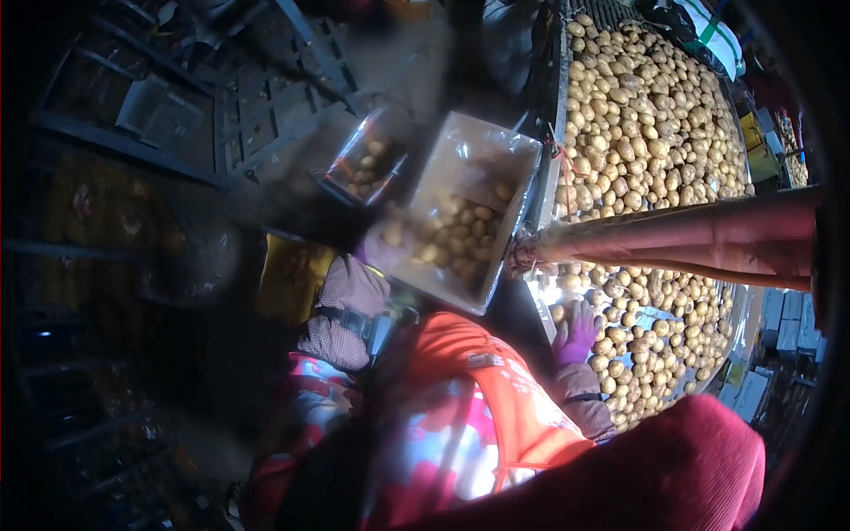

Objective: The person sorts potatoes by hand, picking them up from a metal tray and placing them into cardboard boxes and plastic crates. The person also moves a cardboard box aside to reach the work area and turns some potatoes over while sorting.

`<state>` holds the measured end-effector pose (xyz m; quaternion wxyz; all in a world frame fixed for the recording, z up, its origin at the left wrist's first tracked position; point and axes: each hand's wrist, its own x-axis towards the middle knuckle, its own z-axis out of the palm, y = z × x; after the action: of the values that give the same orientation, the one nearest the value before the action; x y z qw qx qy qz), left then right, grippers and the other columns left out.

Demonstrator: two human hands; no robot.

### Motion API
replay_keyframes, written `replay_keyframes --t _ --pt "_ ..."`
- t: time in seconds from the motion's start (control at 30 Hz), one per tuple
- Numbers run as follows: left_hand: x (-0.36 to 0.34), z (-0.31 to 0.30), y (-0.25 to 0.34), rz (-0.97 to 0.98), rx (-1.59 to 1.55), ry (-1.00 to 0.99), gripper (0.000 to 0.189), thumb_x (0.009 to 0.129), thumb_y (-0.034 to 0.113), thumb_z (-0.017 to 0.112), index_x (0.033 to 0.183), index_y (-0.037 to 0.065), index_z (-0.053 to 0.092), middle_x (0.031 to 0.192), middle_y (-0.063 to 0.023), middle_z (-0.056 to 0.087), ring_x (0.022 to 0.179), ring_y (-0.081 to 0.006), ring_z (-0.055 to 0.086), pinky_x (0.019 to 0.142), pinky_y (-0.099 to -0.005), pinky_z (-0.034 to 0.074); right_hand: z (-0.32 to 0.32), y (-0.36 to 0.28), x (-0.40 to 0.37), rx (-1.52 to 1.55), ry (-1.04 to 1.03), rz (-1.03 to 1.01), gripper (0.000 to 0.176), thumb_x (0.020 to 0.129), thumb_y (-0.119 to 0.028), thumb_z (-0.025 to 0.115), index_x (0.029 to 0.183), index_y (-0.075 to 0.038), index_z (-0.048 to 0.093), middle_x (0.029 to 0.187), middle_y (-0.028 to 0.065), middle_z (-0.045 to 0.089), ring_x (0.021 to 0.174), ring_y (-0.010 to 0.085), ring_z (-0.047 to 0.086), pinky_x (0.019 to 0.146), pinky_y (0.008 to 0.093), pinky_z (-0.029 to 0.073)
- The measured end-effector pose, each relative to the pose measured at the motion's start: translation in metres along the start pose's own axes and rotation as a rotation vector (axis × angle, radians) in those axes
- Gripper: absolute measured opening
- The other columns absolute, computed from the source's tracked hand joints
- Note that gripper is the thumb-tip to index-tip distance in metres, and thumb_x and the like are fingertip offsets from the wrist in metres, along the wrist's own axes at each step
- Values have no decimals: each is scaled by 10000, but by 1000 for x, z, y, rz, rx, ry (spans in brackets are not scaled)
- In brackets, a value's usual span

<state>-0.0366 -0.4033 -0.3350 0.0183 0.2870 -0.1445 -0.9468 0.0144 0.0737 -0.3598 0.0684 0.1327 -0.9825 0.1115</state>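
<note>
My left hand (383, 252), in a purple glove and blurred, is at the near left edge of a plastic-lined box (450, 152). A potato (392, 233) shows at its fingers and appears held. Inside the box lies a heap of potatoes (462, 232). On the right, my right hand (579, 334), also purple-gloved, rests at the left edge of the sorting table (542, 310). Its fingers reach out over the loose potatoes (651, 345), and I see nothing gripped in them.
A reddish wrapped post (691, 232) crosses over the potato table. Left of the lined box stands a smaller lined box (361, 164) with potatoes. A yellow crate (295, 279) is beside my left forearm. Metal frames (133, 146) fill the dark left side. Maroon ribbed fabric (646, 460) covers the lower right.
</note>
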Motion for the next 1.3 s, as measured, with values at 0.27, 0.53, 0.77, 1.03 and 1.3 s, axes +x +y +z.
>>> replay_keyframes --t 0.27,0.53,0.77,1.03,1.3 --pt "-43 31 11 -36 136 -346 388 875 130 642 1251 218 597 1235 -23 602 774 -97 505 601 -246 438 2 4 -2 10 10 -10 620 841 -247 526 1423 -50 445 1410 198 480 1321 362 435 1142 582 188" --pt "-21 51 21 -354 -32 -901 342 940 418 581 1207 212 636 1186 -32 640 527 -53 376 418 -168 286 -2 2 -4 18 23 -7 595 851 -249 523 1413 -62 466 1401 183 498 1347 356 418 1143 581 183" --pt "35 -8 47 -73 277 -632 471 962 522 483 1275 179 562 1244 -69 620 715 -99 560 472 -201 393 3 7 -5 31 30 -10 570 853 -229 534 1395 -61 485 1407 182 496 1347 355 422 1146 577 187" --pt "140 -15 111 1057 1233 -68 244 826 152 693 988 0 590 943 -145 631 752 -253 648 634 -360 530 -2 5 -2 75 24 35 565 839 -177 565 1389 -70 493 1410 188 491 1334 367 431 1147 569 197" --pt "108 0 114 1138 1673 -45 313 904 302 601 1094 55 585 1061 -128 628 895 -211 637 700 -330 532 -3 4 -4 98 51 35 571 837 -182 569 1393 -77 489 1409 191 489 1325 368 440 1149 555 207"
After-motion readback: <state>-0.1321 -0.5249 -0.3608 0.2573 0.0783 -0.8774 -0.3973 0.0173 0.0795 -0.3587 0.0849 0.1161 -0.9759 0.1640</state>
